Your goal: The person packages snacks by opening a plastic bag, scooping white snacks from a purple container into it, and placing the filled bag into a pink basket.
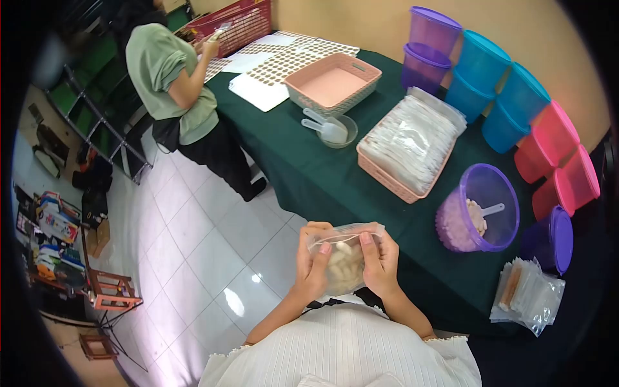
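Observation:
A clear zip bag (345, 269) filled with pale, elongated snack pieces is held upright before my chest. My left hand (312, 263) is closed on its left side, thumb on the front near the top. On the opposite side my right hand (383, 263) grips it the same way, its thumb close to the zip strip. Whether the zip is fully sealed cannot be seen. To the right, a purple tub (488, 238) stands tilted in view with similar pale pieces and a white scoop (494, 209) inside.
On the green-covered table (303, 177) are a pink basket of flat packets (412, 145), a pink-lined basket (334, 80), a bowl with scoops (347, 132), stacked coloured tubs (480, 58) and plastic bags (529, 293). A co-worker (174, 84) stands at the far left end, holding a small packet.

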A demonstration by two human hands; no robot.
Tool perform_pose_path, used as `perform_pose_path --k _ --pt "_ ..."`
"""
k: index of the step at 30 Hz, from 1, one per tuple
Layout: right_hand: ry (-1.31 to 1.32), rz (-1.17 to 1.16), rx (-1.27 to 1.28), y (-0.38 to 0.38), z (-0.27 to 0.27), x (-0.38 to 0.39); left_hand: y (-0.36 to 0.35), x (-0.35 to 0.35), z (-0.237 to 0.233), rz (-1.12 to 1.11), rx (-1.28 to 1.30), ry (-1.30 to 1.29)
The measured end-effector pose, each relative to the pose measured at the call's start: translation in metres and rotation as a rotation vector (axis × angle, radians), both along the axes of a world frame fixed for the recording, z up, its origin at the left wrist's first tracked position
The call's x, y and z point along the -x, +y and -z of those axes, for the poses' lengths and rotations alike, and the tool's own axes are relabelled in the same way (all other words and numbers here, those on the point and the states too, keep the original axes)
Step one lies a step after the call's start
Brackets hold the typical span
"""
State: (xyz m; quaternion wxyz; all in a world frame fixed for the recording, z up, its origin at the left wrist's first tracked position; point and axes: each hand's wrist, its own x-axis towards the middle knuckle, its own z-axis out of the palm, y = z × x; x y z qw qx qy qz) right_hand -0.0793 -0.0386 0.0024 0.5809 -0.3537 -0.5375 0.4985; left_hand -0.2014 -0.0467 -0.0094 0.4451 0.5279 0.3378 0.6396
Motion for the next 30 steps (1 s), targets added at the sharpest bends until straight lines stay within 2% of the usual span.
perform_pose_path --k 3,5,6,10,12,17,21,23,25,27,28,30 --pt "-0.032 0.004 -0.025 0.001 0.007 0.016 -0.007 0.016 0.005 -0.121 -0.019 0.073" --pt "-0.063 0.013 -0.185 0.002 0.010 0.029 -0.011 0.024 0.002 -0.191 -0.028 0.044" --pt "-0.064 0.001 -0.181 0.003 0.011 0.033 -0.012 0.028 0.001 -0.246 -0.047 0.017" --pt "0.024 -0.174 -0.079 0.010 0.010 0.049 -0.015 0.052 0.004 -0.286 0.017 0.039" --pt "0.021 -0.257 -0.071 0.014 0.013 0.056 -0.018 0.061 0.005 -0.215 0.092 0.043" --pt "-0.032 -0.250 -0.247 0.034 0.026 0.068 -0.005 0.070 0.012 -0.198 0.091 -0.017" --pt "-0.018 -0.345 -0.160 0.060 0.024 0.073 0.020 0.072 0.004 -0.254 0.095 0.039" --pt "0.199 -0.379 0.028 0.076 0.014 0.082 0.037 0.080 0.007 -0.257 0.117 0.064" --pt "0.143 -0.397 -0.009 0.097 0.016 0.081 0.056 0.085 0.008 -0.245 0.145 0.103" --pt "-0.041 -0.406 -0.155 0.124 0.017 0.080 0.085 0.083 0.003 -0.282 0.040 0.101" --pt "-0.031 -0.313 -0.251 0.136 0.019 0.082 0.101 0.081 0.001 -0.261 0.016 0.115" --pt "-0.040 -0.204 -0.251 0.153 0.011 0.077 0.129 0.076 -0.001 -0.245 -0.012 0.130"
